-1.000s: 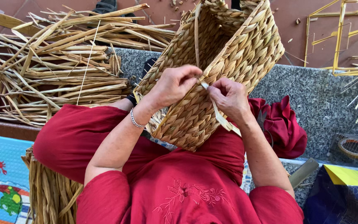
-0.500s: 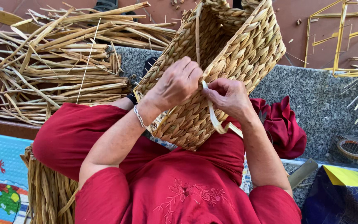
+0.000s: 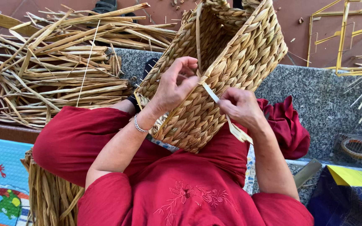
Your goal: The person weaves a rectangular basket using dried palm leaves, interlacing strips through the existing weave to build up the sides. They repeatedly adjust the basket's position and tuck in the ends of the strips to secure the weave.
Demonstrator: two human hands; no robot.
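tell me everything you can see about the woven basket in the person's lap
The woven basket is boxy, plaited from flat tan straw-like strands in a herringbone pattern. It lies tipped on the red-clothed lap, its open mouth facing up and away. The left hand grips its rim edge, fingers curled inside. The right hand pinches a pale flat strip that runs from the rim and trails down past the wrist.

This looks like a home courtyard or doorstep used as a basket-weaving workplace. A big heap of dried reeds (image 3: pixel 59 67) lies on the reddish tiled floor (image 3: pixel 298 37) beyond a grey stone ledge (image 3: pixel 323 100), and another bundle of reeds (image 3: pixel 51 196) stands by the seated person's leg. Bare yellow wire frames (image 3: pixel 344 42) rest on the floor. A child's colourful play mat (image 3: pixel 1 175) lies nearby.
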